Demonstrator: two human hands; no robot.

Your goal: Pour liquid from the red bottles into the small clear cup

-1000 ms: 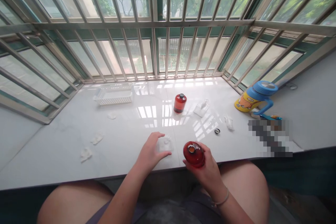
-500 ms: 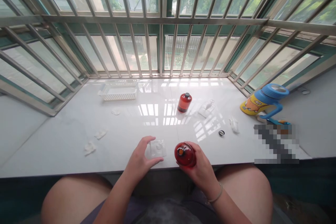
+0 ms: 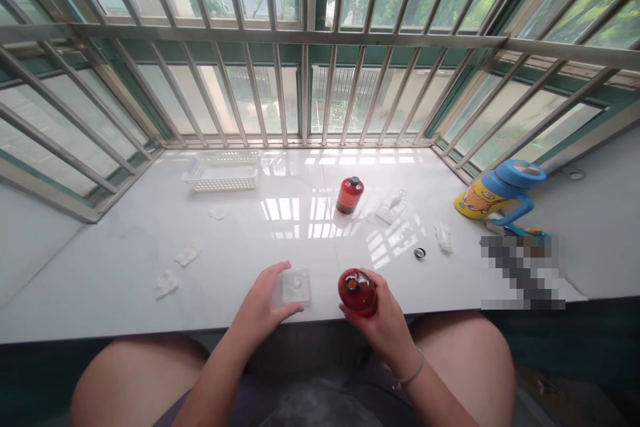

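Observation:
My left hand (image 3: pixel 265 297) has its thumb and forefinger around the front and back edges of a clear square plastic piece (image 3: pixel 297 285) with a round raised middle. The piece appears to lie flat near the counter's front edge. In my right hand (image 3: pixel 383 307) is a dark red see-through bottle (image 3: pixel 359 297), fingers wrapped round its right side. Its neck faces up toward me with no cap on it, and orange shows inside the mouth. Beyond stands a second red bottle (image 3: pixel 350 195) with a dark top. A small black ring (image 3: pixel 419 253) lies to the right.
A white perforated basket (image 3: pixel 223 177) sits at the back left. Crumpled white scraps (image 3: pixel 167 285) lie at left, a crumpled clear wrapper (image 3: pixel 443 239) at right. Another clear plastic piece (image 3: pixel 391 207) is beside the far bottle. A yellow-and-blue drink flask (image 3: pixel 500 190) stands by the right wall.
The clear plastic piece has turned from a tilted look to a flatter, squarer one, shifting slightly left with my left hand. The held bottle has moved slightly right.

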